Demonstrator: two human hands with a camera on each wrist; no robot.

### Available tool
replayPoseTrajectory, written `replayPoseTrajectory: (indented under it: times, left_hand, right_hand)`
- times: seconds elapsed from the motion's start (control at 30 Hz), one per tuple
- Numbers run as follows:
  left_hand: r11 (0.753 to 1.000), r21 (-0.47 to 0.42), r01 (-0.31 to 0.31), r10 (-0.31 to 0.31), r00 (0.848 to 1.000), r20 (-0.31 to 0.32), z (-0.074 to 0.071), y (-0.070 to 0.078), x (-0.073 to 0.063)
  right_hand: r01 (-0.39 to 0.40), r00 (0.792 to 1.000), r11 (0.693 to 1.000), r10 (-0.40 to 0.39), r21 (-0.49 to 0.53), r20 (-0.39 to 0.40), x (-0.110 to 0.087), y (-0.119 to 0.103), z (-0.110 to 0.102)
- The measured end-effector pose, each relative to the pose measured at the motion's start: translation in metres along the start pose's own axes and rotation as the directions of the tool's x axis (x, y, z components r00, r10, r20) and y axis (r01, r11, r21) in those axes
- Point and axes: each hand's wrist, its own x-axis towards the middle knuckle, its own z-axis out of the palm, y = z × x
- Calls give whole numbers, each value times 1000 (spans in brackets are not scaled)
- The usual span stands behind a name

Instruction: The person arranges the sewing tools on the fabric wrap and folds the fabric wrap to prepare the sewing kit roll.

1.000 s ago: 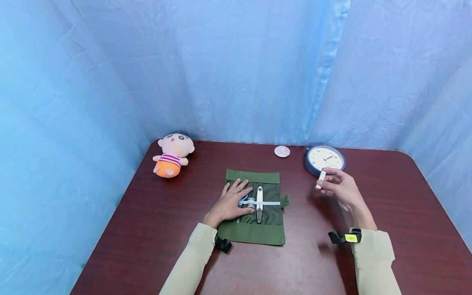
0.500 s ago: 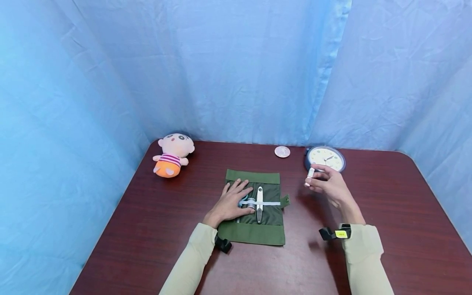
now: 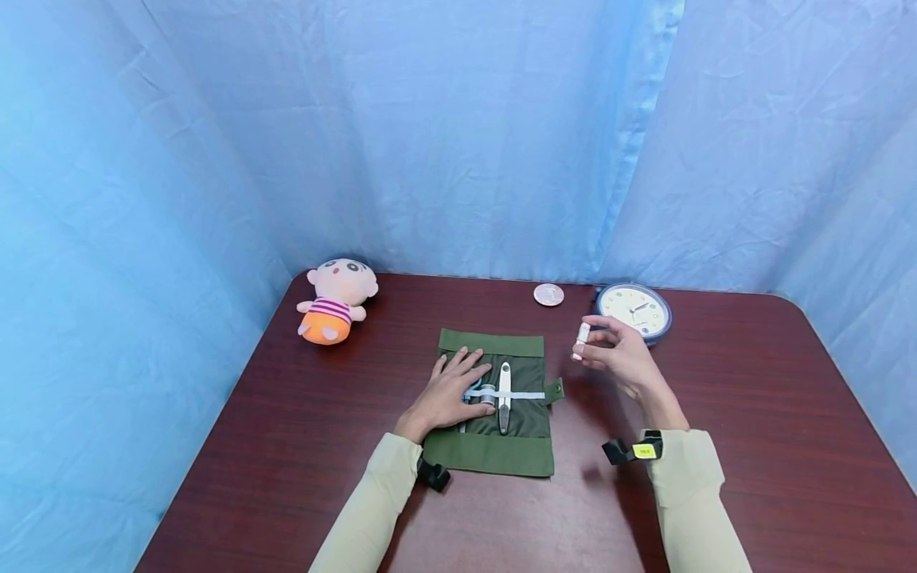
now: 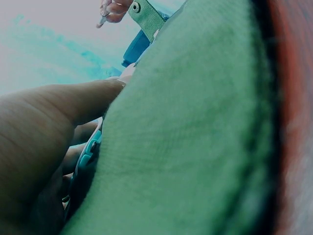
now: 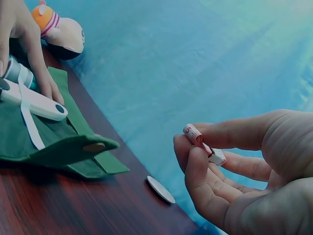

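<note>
A green fabric sewing pouch (image 3: pixel 490 455) lies unfolded on the table. My left hand (image 3: pixel 446 396) rests on its left part with fingers spread. Beside the thumb, a white elastic strap (image 3: pixel 528 395) crosses a grey thread spool (image 3: pixel 488 395) and a slim white-and-silver tool (image 3: pixel 505 396). A teal item (image 4: pixel 90 148) in the left wrist view is partly hidden behind the left hand. My right hand (image 3: pixel 622 358), raised right of the pouch, pinches a small white-ended spool (image 5: pixel 192 133) with red at its middle between thumb and fingers.
A plush doll (image 3: pixel 333 302) lies at the table's back left. At the back stand a pale round disc (image 3: pixel 548 294) and a blue-rimmed clock (image 3: pixel 634 306), the clock just behind the right hand. The pouch's snap tab (image 3: pixel 555 390) sticks out rightward. Blue curtains (image 3: pixel 458 143) border the table.
My right hand has moved left with the small spool, from in front of the clock toward the pouch. The left hand has stayed on the pouch.
</note>
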Motion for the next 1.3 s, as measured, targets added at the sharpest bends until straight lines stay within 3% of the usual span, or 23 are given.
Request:
replayPoseTrajectory:
  times: [0.43,1.03,1.3]
  left_hand:
    - [1000,-4,-4,4,1000,-4,0,0,-1]
    - [1000,5,3,-3,1000,2,-2,2,0]
    - [1000,8,16,-16,1000,9,-2,3,0]
  right_hand:
    - [-5,1000,1000,5,9,28,6,-3,21]
    - [6,997,995,3,-98,83,11,4,69]
    - [-7,995,985,24,-172,99,11,10,80]
